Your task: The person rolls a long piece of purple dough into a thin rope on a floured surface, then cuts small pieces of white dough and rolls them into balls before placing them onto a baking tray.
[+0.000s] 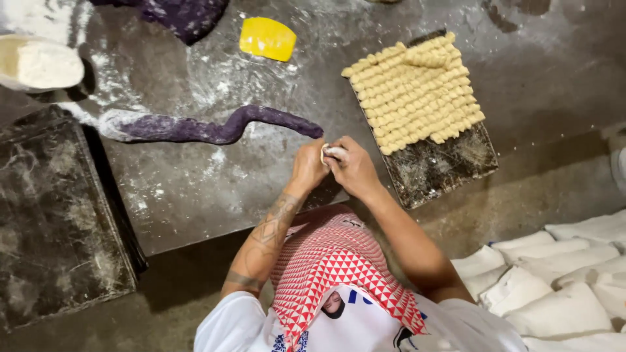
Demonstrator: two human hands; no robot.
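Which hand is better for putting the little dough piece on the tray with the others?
Probably the right hand. Both hands pinch the dough piece, but the right is beside the tray; the left hand sits toward the purple dough rope.

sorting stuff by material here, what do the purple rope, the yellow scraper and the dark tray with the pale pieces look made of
Purple rope: soft dough, matte and flour-dusted; it bends in a loose wave.
Yellow scraper: probably plastic; smooth, evenly coloured, slightly glossy.
Dark tray: likely metal, dull and stained, smeared with flour.
Pale pieces: seemingly raw dough, ridged and matte, like the bit between the left hand and right hand.
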